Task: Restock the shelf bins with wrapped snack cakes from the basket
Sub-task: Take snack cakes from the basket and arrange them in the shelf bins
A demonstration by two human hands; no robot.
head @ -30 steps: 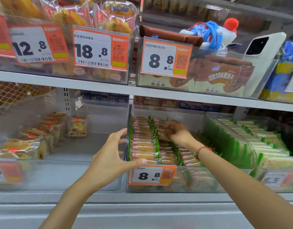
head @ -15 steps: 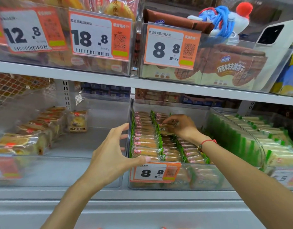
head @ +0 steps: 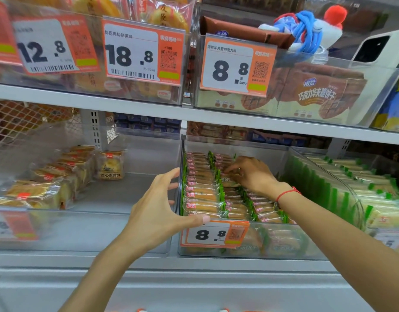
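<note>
A clear plastic bin [head: 288, 244] on the lower shelf holds three rows of green-edged wrapped snack cakes [head: 202, 194] standing on edge. My right hand [head: 250, 174] reaches into the bin's middle row, its fingers curled down onto a wrapped cake [head: 227, 182] among the others. My left hand [head: 158, 212] grips the bin's front left corner, thumb lying along the front rim above the 8.8 price tag [head: 213, 234], fingers spread on the left wall. The basket is out of view.
To the left, a clear bin [head: 126, 233] holds a row of yellow cakes [head: 52, 183] with bare floor beside them. A bin of green-wrapped packets [head: 342, 190] stands to the right. Overhead, a shelf [head: 149, 110] carries bins with price tags, a phone [head: 378, 48] and a plush toy [head: 306, 28].
The view has shifted slightly down and closer. My right hand has moved a little within the middle row; my left hand stays on the bin's corner.
</note>
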